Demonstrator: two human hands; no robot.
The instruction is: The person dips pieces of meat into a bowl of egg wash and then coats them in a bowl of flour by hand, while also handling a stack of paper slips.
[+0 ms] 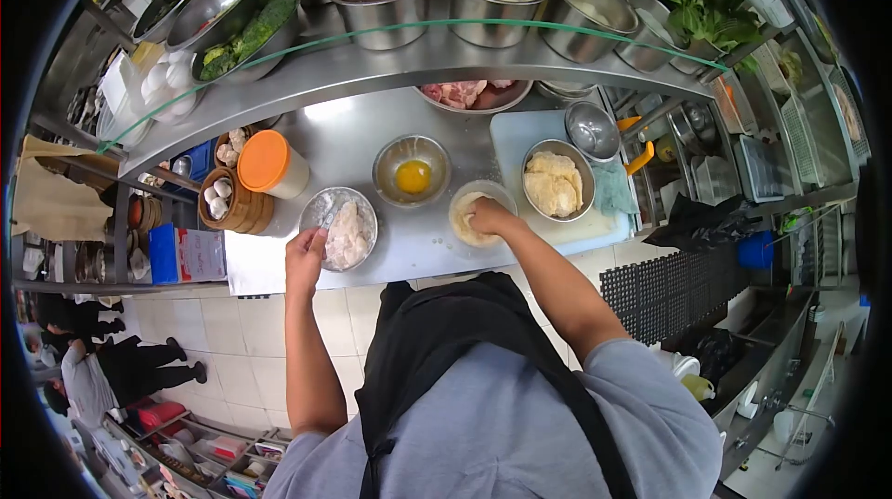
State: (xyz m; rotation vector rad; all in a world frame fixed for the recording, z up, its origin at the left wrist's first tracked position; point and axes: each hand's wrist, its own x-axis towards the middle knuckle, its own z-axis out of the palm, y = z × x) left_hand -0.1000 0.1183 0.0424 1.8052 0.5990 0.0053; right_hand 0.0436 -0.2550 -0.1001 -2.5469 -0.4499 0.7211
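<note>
My left hand (306, 257) is closed at the near left rim of a metal bowl (369, 255). It grips a thin metal utensil (329, 215), whose exact kind I cannot make out. Pale, floured-looking meat pieces (347, 237) lie in that bowl. My right hand (491, 217) reaches into a bowl of pale crumbs (467, 223), fingers bunched downward and their tips hidden. Between and behind my hands, a metal bowl (383, 174) holds a raw egg yolk (413, 177). To the right, coated yellowish pieces (554, 183) fill another metal bowl (589, 204) on a white cutting board (509, 130).
An orange-lidded tub (269, 163) stands beside bamboo steamers (249, 213) at the left. A nested metal bowl (593, 131) sits near the back right. The overhead shelf (409, 67) carries several pots. Raw meat (455, 94) lies beneath it. Other people (102, 369) stand at lower left.
</note>
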